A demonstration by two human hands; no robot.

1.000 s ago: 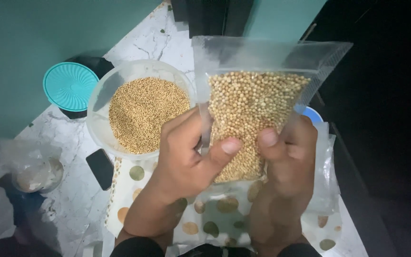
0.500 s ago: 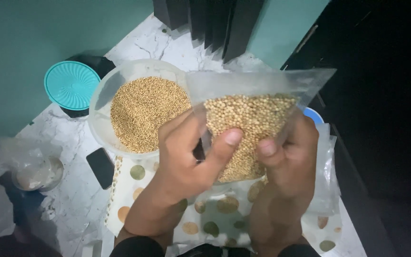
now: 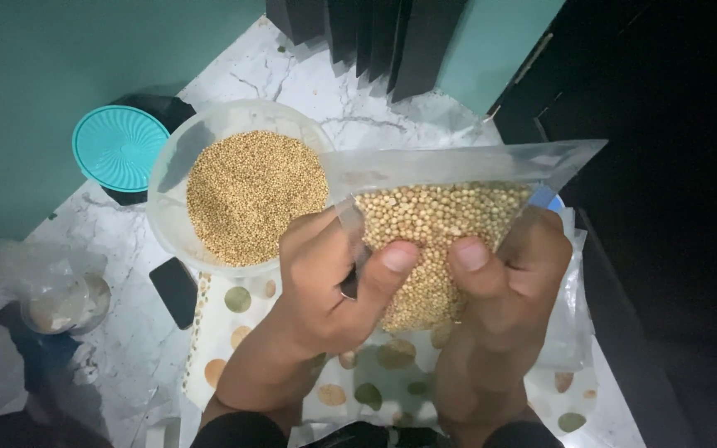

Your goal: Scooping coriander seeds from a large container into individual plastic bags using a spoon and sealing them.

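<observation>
Holding: both hands grip one clear plastic bag (image 3: 450,178) of pale round seeds, raised above the table.
Left hand: the left hand (image 3: 325,282) clasps the bag's left side, thumb pressed across the front over the seeds.
Right hand: the right hand (image 3: 512,278) clasps the bag's right side, thumb on the front, close beside the left thumb.
Bag: mouth turned up and away from the person, seeds settled in the lower part (the empty top lies flat and see-through).
Bowl: a clear plastic bowl (image 3: 178,158) with finer golden grain stands just left of the bag, behind the left hand.
Lid: a round teal lid (image 3: 119,148) lies left of the bowl.
Table: white marble top (image 3: 292,75), with a dotted cloth (image 3: 375,377) under the hands.
Phone: a dark phone (image 3: 175,291) lies beside the cloth's left edge.
</observation>
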